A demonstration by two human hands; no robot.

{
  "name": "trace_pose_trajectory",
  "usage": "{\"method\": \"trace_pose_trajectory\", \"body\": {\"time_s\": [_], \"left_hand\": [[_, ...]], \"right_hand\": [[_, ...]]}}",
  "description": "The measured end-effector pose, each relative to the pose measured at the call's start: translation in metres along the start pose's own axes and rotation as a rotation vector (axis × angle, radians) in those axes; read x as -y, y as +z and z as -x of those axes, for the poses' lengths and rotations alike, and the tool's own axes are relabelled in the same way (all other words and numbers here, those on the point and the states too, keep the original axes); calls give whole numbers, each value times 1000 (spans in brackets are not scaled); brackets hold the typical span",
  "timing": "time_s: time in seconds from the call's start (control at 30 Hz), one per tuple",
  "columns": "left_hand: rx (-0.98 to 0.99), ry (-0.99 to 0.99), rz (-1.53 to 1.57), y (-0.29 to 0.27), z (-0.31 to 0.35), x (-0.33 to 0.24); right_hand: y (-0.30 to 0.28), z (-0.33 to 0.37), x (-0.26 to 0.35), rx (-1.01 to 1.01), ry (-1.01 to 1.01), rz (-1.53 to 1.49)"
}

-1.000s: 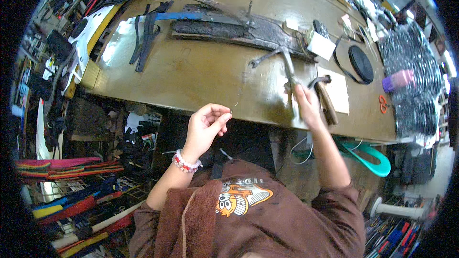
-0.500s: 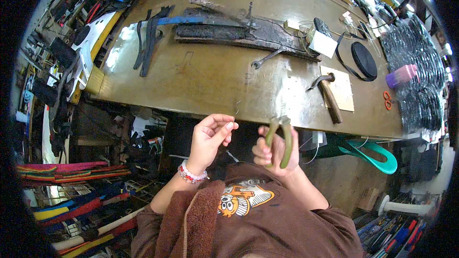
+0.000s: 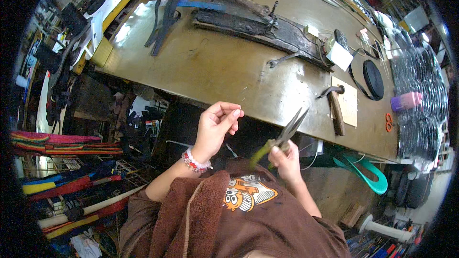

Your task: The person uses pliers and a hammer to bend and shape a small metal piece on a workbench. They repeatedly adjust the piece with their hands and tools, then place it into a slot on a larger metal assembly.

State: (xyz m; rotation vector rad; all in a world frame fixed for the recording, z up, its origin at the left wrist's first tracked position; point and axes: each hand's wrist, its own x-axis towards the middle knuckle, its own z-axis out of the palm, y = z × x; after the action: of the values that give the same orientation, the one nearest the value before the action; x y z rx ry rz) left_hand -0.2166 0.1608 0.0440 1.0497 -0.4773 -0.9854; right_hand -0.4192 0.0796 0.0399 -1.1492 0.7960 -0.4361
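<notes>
My left hand (image 3: 217, 129) is closed in a pinch just off the table's front edge. A thin, pale curved piece of wire (image 3: 245, 96) stands up from the fingertips, faint against the tabletop. In my right hand (image 3: 286, 158) is a pair of long-nosed pliers (image 3: 291, 130) with green handles. The pliers' pointed jaws are a little apart and aim up and away over the table edge, clear of the wire. Motion smears the handles, which angle down toward my shirt.
On the brown table (image 3: 201, 71) lie a dark clamp-like bar (image 3: 253, 28), a wrench (image 3: 286, 58), a hammer (image 3: 337, 110), black straps (image 3: 165, 24), a strap roll (image 3: 373, 80) and orange-handled scissors (image 3: 388, 122). Stacked plastic-wrapped goods (image 3: 418, 81) stand at right.
The pliers have swung from handles-up to jaws pointing up and away, and my right hand has turned round them. My left hand keeps its pinch. The view has shifted slightly.
</notes>
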Motion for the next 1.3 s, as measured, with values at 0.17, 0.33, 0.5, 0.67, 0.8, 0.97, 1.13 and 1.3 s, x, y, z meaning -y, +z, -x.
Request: {"method": "trace_pose_trajectory", "body": {"time_s": [0.17,0.33,0.5,0.67,0.8,0.97,1.13,1.3], "left_hand": [[-25,-23,-21,-5,-2,1],[29,5,-33,-9,-2,-3],[13,-28,-23,-10,0,-2],[43,11,-69,-10,4,-4],[41,51,-111,-9,8,-9],[52,73,-143,-6,12,-9],[27,128,-122,-8,15,-11],[-25,249,-130,-11,14,-15]], "right_hand": [[-5,4,18,58,-262,112],[7,8,39,123,-281,-168],[16,13,58,227,-510,-773],[-2,5,68,204,-489,513],[-7,-8,65,18,-413,1109],[-6,-21,81,8,-559,1405],[-1,-29,95,94,-600,1371],[1,-27,100,99,-502,1378]]}}
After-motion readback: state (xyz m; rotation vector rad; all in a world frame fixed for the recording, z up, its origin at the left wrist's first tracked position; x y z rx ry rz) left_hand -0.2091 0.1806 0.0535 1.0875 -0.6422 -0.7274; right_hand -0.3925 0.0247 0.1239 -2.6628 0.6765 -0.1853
